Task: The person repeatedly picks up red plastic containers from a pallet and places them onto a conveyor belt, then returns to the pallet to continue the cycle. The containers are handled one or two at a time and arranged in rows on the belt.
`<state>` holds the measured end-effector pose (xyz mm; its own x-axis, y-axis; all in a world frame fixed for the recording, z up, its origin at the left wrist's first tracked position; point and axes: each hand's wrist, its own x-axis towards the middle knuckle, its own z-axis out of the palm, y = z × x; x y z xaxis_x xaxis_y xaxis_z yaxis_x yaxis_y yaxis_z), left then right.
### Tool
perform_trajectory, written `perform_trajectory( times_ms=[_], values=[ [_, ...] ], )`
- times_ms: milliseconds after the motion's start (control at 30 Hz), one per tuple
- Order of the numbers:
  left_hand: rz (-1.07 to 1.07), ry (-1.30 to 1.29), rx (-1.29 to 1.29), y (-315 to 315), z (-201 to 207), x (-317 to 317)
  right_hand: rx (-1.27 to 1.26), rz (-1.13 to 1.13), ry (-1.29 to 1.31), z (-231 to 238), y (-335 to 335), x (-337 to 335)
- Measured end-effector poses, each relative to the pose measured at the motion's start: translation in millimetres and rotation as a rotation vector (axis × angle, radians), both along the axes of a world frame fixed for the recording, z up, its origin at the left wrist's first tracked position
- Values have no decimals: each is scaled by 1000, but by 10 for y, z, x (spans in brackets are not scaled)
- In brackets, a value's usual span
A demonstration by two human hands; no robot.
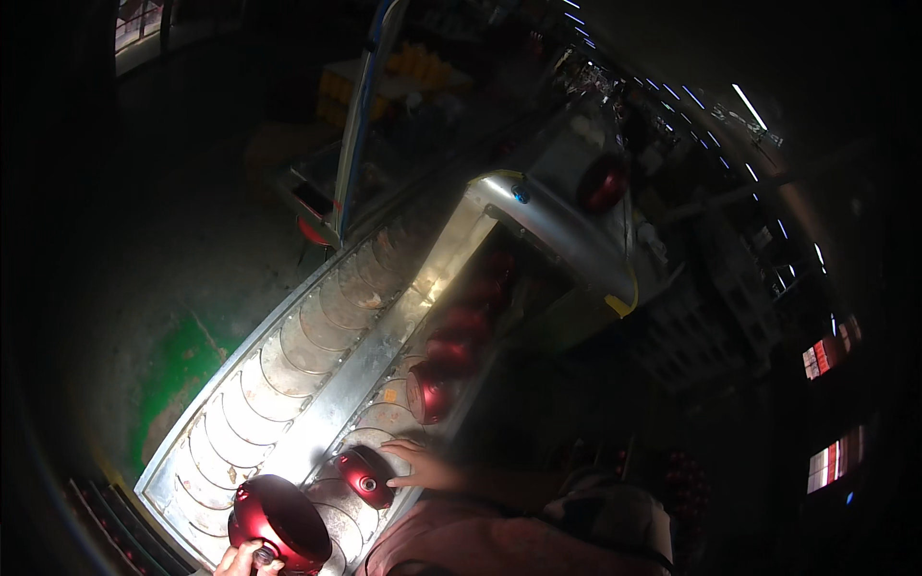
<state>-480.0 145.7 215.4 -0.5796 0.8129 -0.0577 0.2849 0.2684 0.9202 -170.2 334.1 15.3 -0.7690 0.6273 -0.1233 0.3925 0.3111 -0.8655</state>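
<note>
At the lower left, my left hand [245, 561] grips a glossy dark-red, bowl-shaped metal piece [280, 521] by a small round silver-ringed fitting. The piece is tilted above the near end of the conveyor [322, 427]. A smaller-looking red piece [359, 470] with a similar ringed fitting rests on the right-hand row of the conveyor. Beside its rim is my right hand [415, 467], fingers spread and the tips close to or touching it. Whether these pieces are pans or lids is unclear.
Further along the right row stand several more red pieces [430, 392], running under a metal hood [552, 226]. Curved plates [291, 350] line the left row. A slanted post [355, 134] rises beyond the left edge. Another red piece [603, 183] sits past the hood.
</note>
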Motion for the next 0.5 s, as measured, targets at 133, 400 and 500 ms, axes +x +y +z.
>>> perform_trajectory(
  times_ms=[133, 400, 500],
  values=[
    [-25, 116, 140, -320, -283, -155, -101, -24, -184, -286, -416, -274],
    [-2, 31, 423, -463, -1003, -160, 357, -403, -66, -576, -459, -652],
    [-5, -52, 401, -226, -964, 22, 469, -490, 42, -567, -292, -594]
  ],
)
